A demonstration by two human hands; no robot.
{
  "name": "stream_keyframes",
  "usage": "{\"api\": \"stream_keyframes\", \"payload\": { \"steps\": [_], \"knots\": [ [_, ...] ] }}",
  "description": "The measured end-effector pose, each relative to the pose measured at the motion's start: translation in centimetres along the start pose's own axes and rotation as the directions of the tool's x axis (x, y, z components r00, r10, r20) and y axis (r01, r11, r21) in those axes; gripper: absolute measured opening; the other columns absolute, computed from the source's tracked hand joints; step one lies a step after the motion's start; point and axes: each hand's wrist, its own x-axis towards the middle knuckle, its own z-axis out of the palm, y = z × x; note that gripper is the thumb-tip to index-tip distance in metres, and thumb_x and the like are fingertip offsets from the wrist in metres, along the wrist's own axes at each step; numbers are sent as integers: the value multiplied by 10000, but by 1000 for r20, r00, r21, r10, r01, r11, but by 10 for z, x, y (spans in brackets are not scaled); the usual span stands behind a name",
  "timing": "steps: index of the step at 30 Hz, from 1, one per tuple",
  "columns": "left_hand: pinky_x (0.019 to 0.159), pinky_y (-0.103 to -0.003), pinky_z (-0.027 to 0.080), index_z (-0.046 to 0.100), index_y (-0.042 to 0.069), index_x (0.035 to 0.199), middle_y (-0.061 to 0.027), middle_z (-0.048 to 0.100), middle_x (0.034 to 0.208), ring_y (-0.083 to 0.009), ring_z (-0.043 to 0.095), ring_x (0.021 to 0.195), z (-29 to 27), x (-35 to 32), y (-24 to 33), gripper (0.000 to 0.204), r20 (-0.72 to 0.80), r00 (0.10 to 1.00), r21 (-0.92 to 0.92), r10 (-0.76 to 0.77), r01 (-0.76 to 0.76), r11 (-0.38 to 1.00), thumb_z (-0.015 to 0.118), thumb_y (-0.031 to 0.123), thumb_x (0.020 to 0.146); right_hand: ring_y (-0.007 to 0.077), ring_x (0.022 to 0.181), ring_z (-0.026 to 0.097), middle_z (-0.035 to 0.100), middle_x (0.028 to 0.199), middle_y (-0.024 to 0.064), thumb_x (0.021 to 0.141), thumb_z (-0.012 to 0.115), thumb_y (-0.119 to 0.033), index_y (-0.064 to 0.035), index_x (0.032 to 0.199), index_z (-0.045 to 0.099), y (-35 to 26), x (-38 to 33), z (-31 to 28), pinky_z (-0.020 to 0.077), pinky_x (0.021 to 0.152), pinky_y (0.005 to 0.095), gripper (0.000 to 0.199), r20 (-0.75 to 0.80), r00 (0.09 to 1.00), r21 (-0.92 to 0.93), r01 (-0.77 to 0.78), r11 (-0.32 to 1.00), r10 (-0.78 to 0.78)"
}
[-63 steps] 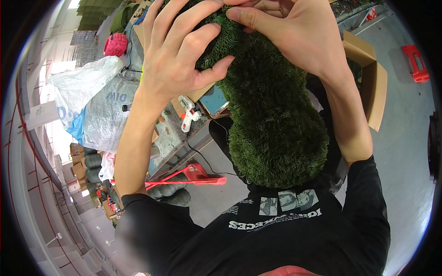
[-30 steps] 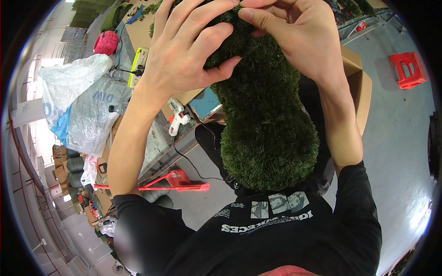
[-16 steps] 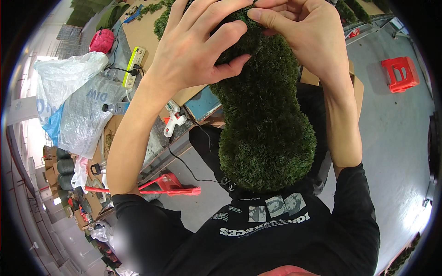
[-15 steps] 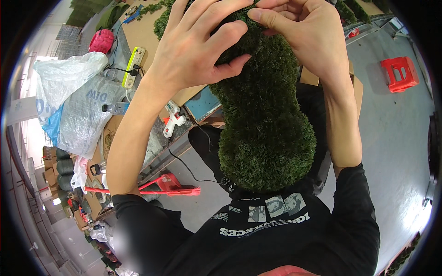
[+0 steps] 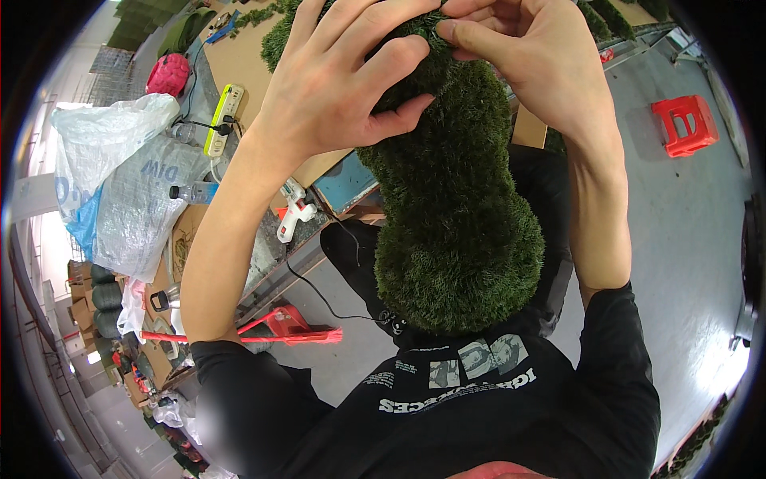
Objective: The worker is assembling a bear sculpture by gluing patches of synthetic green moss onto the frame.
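An artificial topiary (image 5: pixel 455 199) of dense dark green leaves runs from the top edge down to my lap, with a rounded bulge at its lower end. My left hand (image 5: pixel 343 88) grips its upper part, fingers curved over the leaves and thumb lower down. Close beside it, my right hand (image 5: pixel 531 60) is closed in a pinch at the leaves, thumb against the fingers. Whatever sits between those fingertips is too small and covered to make out. The topiary's top end is partly hidden by my hands and cut off by the frame.
On the workbench at left lie a white glue gun (image 5: pixel 295 211) with a trailing cord, a power strip (image 5: pixel 223 120), a plastic bottle (image 5: pixel 194 192) and large plastic bags (image 5: pixel 120 160). A red broom-like brush (image 5: pixel 295 327) is below the bench. A red stool (image 5: pixel 685 126) stands at right.
The view has shifted slightly, so the bench items sit a little farther left. Both hands keep nearly the same place on the topiary.
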Motion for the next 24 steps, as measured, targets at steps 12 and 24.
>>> {"api": "stream_keyframes", "payload": {
  "steps": [12,24],
  "knots": [
    [1144,-652,346,570,89,1104,-175,582,1381,-440,512,1361,3,0,-1,474,-23,1000,-13,2,-2,1000,839,215,735,66,647,606,644,725,14,874,743,-13,12,887,629,29,12,-3,475,574,220,117,55,979,220,182,958,-199],
    [1132,-649,360,583,73,1090,-183,606,1352,-443,534,1338,6,3,-3,450,-59,998,9,25,-25,1000,835,192,737,49,619,586,625,702,1,883,739,-3,-14,845,606,23,16,-4,442,543,211,139,82,985,178,138,974,-154]
  ]
}}
